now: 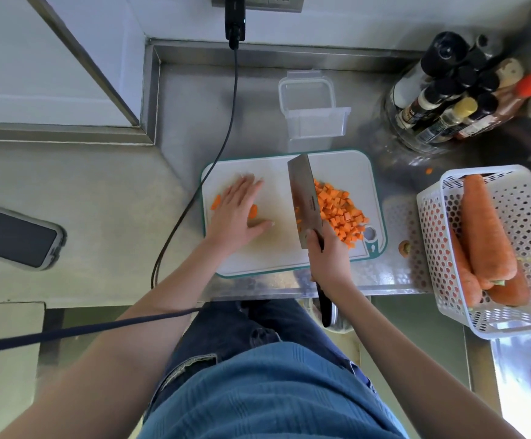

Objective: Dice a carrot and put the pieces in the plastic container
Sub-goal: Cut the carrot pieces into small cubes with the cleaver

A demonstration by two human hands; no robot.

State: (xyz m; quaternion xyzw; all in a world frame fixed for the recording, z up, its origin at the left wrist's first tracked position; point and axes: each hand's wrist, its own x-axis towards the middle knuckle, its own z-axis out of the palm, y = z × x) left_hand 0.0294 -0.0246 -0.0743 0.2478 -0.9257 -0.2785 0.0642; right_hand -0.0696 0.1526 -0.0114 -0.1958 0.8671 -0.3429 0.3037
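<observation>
Head view — dicing looks mostly done. You've got a heap of carrot cubes (340, 213) piled on the right half of the cutting board (276, 258), just beside the cleaver (303, 201). Your right hand (329, 261) is wrapped round the cleaver's handle, blade standing on edge against the pile's left side, as if to gather it. Your left hand (237, 213) lies flat on the board's left half, fingers spread, holding nothing. A couple of bigger carrot bits (253, 211) sit by that hand, one at the thumb side & one at the outer side — these prob. need more cuts.

The plastic container (316, 120) sits on the counter just behind the board, open & with no carrot in it, lid (305, 90) behind it. So transfer's not begun: scoop cubes, tip them in, finish the leftovers.
</observation>
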